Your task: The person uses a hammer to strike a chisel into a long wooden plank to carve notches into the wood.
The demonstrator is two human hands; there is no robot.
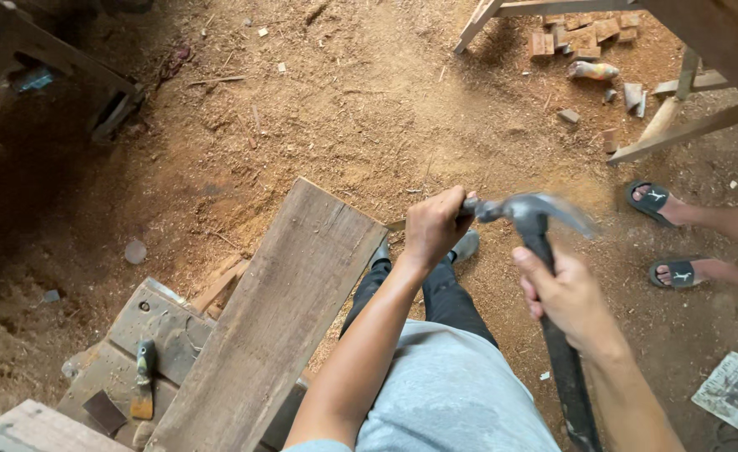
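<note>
My left hand (436,224) is closed around a small thin piece, likely a nail or wooden peg, whose tip pokes out toward the left. My right hand (568,300) grips the dark handle of a claw hammer (529,213). The hammer's grey head is blurred and sits right beside my left fist. Both hands are in front of my body, above my dark trousers and grey shirt. A long weathered wooden plank (281,314) lies diagonally just left of my left arm.
Sawdust covers the dirt floor. A chisel (144,381) lies on a low wooden bench (164,322) at lower left. Another person's feet in sandals (662,201) stand at right. Wood offcuts (582,35) and timber legs lie at upper right, crumpled paper (733,389) at lower right.
</note>
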